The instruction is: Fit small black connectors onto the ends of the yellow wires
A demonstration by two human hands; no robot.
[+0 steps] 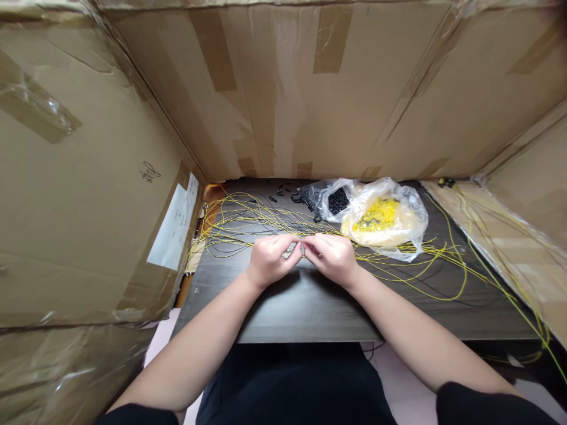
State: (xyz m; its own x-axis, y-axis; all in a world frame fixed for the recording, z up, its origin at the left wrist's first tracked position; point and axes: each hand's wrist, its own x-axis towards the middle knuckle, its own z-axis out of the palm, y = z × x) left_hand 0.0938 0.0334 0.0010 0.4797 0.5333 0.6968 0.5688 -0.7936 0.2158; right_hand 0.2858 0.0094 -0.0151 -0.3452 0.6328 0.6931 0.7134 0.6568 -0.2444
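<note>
My left hand point(273, 258) and my right hand point(331, 258) meet above the middle of the table, fingertips nearly touching. Both are closed in a pinch between thumb and forefinger. Whatever sits between the fingertips is too small to make out. Just behind and beneath the hands runs a loose bundle of thin yellow and black wires point(230, 219), spreading left in loops and right towards the table's edge. Beyond my right hand lies a clear plastic bag of small yellow parts point(376, 215). Touching it on the left is another clear bag with small black parts point(338, 200).
Several loose black pieces point(280, 192) lie at the back of the dark table point(283, 316). Tall cardboard walls point(283, 118) enclose it at the back and sides. More yellow wires point(505, 283) trail over the right edge. A white paper label point(170, 236) is on the left cardboard.
</note>
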